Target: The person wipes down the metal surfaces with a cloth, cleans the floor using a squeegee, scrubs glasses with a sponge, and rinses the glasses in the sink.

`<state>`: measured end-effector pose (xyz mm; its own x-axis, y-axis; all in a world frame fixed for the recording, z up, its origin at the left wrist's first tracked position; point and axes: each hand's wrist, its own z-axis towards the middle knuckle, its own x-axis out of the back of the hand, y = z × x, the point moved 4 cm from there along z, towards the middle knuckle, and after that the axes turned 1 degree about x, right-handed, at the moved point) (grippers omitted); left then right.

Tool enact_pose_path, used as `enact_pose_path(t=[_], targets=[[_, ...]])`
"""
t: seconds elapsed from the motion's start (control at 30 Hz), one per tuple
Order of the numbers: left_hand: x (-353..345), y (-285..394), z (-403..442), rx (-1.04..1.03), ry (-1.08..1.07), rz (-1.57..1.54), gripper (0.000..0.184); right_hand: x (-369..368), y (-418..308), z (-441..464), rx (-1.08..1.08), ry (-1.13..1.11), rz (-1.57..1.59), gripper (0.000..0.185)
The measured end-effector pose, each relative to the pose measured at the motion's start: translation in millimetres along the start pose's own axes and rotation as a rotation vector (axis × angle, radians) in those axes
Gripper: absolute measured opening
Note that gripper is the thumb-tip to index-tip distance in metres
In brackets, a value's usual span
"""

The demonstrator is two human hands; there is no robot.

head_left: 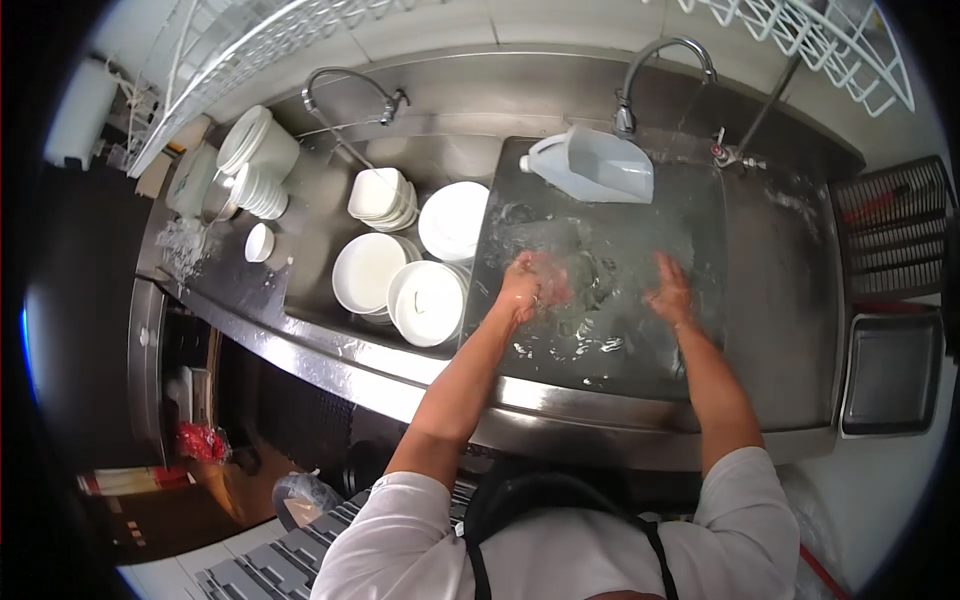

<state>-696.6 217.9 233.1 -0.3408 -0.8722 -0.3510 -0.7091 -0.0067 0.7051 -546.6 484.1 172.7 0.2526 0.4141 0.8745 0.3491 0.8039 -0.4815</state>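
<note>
My left hand [520,287] dips into the cloudy water of the right-hand sink basin [705,230]. Its fingers blur under the rippled surface, so whether they hold anything is hidden. Across the same basin, my right hand [671,290] is at the water's surface, fingers stretched out and thumb apart, with nothing visible in it. Bubbles and ripples lie between the two hands. Behind them a cut-open translucent plastic jug [590,168] rests on its side at the back of the basin.
Stacked white round plates [372,273] and small square dishes [380,193] fill the left basin. White tubs [258,150] and stacked cups [260,192] stand farther left. Curved taps [625,110] rise behind; a wire rack [800,40] hangs above. A grey tray [893,372] lies at right.
</note>
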Motion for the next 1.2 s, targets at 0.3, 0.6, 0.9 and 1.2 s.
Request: enact_pose_path(t=[0.3, 0.6, 0.9, 1.2], targets=[[30, 101, -7, -0.302, -0.658, -1.094, 0.023, 86, -221, 59, 0.660, -0.031, -0.103, 0.066], [108, 180, -128, -0.609, -0.647, -1.231, 0.024, 121, -388, 84, 1.111, 0.350, -0.239, 0.052], [227, 193, -259, -1.201, -0.400, -0.952, 0.012, -5, -371, 40, -0.065, -0.799, 1.748, 0.049], [376, 301, -557, -1.613, 0.188, -0.943, 0.030, -76, -550, -83, 0.122, -1.408, 1.784, 0.064]])
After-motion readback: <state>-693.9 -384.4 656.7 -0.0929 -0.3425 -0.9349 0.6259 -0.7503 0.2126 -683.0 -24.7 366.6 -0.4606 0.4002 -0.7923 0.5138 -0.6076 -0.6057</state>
